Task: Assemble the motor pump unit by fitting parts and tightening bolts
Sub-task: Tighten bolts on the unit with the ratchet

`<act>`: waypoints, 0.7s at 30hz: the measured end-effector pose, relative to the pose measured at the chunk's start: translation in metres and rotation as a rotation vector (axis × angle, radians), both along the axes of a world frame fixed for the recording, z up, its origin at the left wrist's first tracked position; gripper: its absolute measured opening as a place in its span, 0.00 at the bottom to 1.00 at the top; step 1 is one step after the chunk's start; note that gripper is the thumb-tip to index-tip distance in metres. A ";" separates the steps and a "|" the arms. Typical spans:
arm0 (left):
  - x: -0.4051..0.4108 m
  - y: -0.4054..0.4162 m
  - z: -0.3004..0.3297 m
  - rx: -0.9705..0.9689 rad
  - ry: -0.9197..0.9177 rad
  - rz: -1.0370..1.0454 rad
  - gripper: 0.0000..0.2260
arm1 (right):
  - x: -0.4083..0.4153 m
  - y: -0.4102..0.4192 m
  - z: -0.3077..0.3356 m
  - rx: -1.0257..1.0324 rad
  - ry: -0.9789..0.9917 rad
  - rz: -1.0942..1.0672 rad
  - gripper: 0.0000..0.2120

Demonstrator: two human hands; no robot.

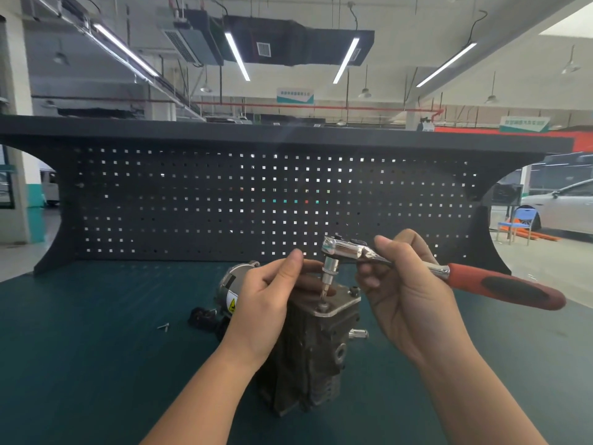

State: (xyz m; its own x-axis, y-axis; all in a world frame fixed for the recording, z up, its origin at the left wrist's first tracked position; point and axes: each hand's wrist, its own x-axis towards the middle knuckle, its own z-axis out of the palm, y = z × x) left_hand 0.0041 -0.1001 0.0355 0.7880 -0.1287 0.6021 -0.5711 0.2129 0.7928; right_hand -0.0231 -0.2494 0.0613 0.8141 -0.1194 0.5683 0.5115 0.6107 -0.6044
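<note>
Green bench mat [96, 364], black pegboard [224, 200] (workshop hall)

Bright, even light falls from long ceiling strip lights [236, 56], which blow out to pure white. Daylight shines through the dark pegboard [276, 200] holes. The wide lens bows the edges outward. The chrome ratchet head [341, 248] glints; hands cast soft shadows on the green bench mat [96, 348]. Distant background looks slightly soft.

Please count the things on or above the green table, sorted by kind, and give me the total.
Ratchet wrench: 1
Motor pump unit: 1
Loose screw: 1
Small black part: 1
Hands: 2, left and right
Total: 6
</note>
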 end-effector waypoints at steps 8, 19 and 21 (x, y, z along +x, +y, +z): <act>0.004 0.005 0.000 0.023 -0.027 -0.030 0.17 | -0.001 0.001 -0.001 -0.009 -0.014 0.018 0.15; 0.000 0.008 0.005 0.066 -0.038 -0.140 0.11 | 0.001 -0.004 -0.003 -0.042 -0.056 -0.016 0.18; 0.000 0.008 0.005 0.074 -0.039 -0.128 0.11 | 0.004 -0.006 -0.004 -0.067 -0.078 -0.048 0.18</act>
